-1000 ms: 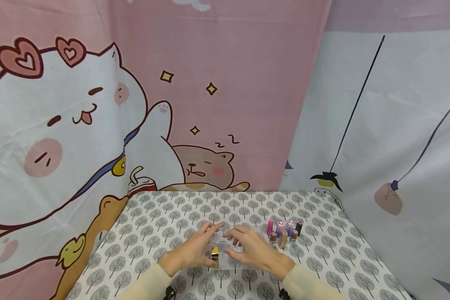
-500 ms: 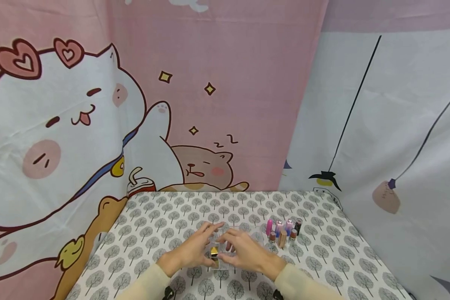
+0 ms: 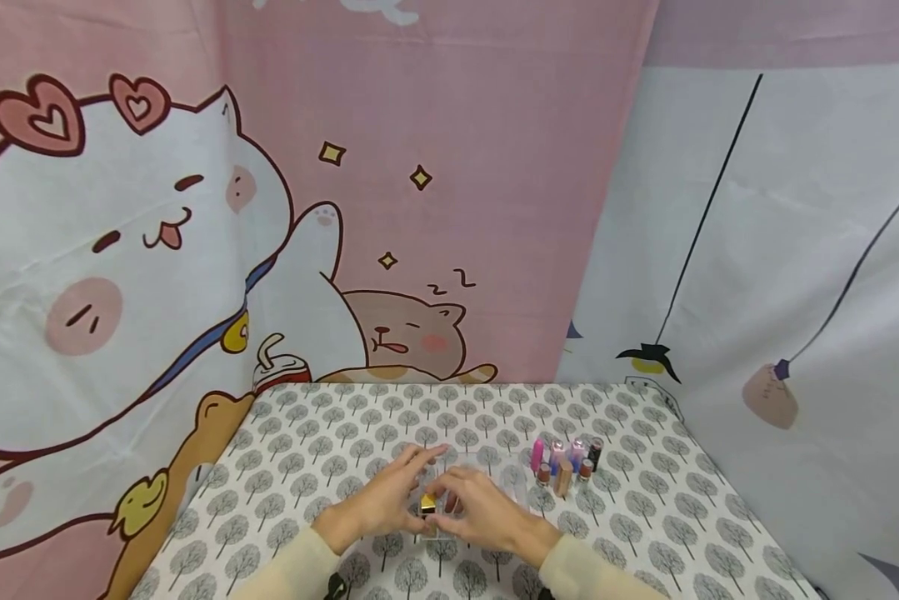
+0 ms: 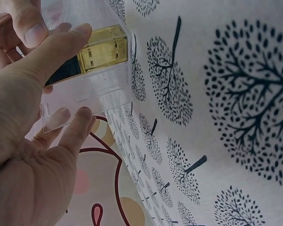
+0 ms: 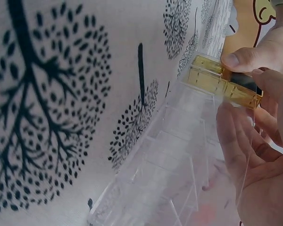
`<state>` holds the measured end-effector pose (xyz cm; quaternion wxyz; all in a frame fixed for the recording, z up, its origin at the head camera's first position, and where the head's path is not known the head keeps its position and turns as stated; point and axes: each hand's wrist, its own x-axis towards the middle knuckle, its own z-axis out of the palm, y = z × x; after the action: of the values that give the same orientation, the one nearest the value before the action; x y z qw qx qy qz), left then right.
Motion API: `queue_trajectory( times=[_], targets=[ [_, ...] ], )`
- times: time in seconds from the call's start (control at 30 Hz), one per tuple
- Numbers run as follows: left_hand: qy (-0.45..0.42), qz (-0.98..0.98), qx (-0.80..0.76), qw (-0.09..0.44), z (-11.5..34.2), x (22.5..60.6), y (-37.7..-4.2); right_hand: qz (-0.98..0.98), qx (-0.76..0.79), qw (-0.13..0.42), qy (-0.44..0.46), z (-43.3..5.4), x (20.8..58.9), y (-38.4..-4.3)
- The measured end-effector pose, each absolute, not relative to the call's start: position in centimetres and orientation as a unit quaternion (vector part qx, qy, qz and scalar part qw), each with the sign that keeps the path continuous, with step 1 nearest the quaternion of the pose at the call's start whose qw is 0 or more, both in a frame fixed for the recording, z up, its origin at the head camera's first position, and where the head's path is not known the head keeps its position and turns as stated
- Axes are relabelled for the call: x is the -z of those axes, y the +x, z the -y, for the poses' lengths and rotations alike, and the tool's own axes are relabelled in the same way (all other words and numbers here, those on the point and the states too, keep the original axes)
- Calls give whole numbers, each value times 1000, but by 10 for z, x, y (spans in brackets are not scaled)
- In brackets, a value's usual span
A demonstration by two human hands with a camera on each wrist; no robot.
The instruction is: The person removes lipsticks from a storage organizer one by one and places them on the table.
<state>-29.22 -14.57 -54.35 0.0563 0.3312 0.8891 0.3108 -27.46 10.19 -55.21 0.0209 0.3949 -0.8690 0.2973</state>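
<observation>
A clear plastic organizer [image 5: 179, 136] with several compartments lies in front of me, and a gold-and-black lipstick tube [image 3: 428, 502] stands in its left end. My left hand [image 3: 386, 500] grips that end. Its thumb [image 4: 80, 35] presses one wall and its fingers lie against the opposite one. My right hand [image 3: 482, 510] reaches over the organizer from the right, thumb and forefinger pinching the upper part of the lipstick, as the right wrist view shows. In the left wrist view, the left thumb partly covers the tube.
To the right stands a group of cosmetics: a pink tube [image 3: 537, 456], blue-pink tubes [image 3: 557, 457], a black tube [image 3: 595, 455], a tan tube [image 3: 563, 478] and small dark-red bottles [image 3: 543, 474]. A tree-print cloth [image 3: 329, 442] covers the table; printed curtains [image 3: 494, 208] hang behind.
My right hand has moved left across the organizer to the lipstick, and its fingers have drawn closer together. The left hand stays at the left end.
</observation>
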Motion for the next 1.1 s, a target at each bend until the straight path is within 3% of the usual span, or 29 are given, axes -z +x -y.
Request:
queue_trajectory(
  times=[1.1],
  targets=[
    [329,-890,-312,51,143,540,-289,849,-375,10,373,-101,558,-272]
  ],
)
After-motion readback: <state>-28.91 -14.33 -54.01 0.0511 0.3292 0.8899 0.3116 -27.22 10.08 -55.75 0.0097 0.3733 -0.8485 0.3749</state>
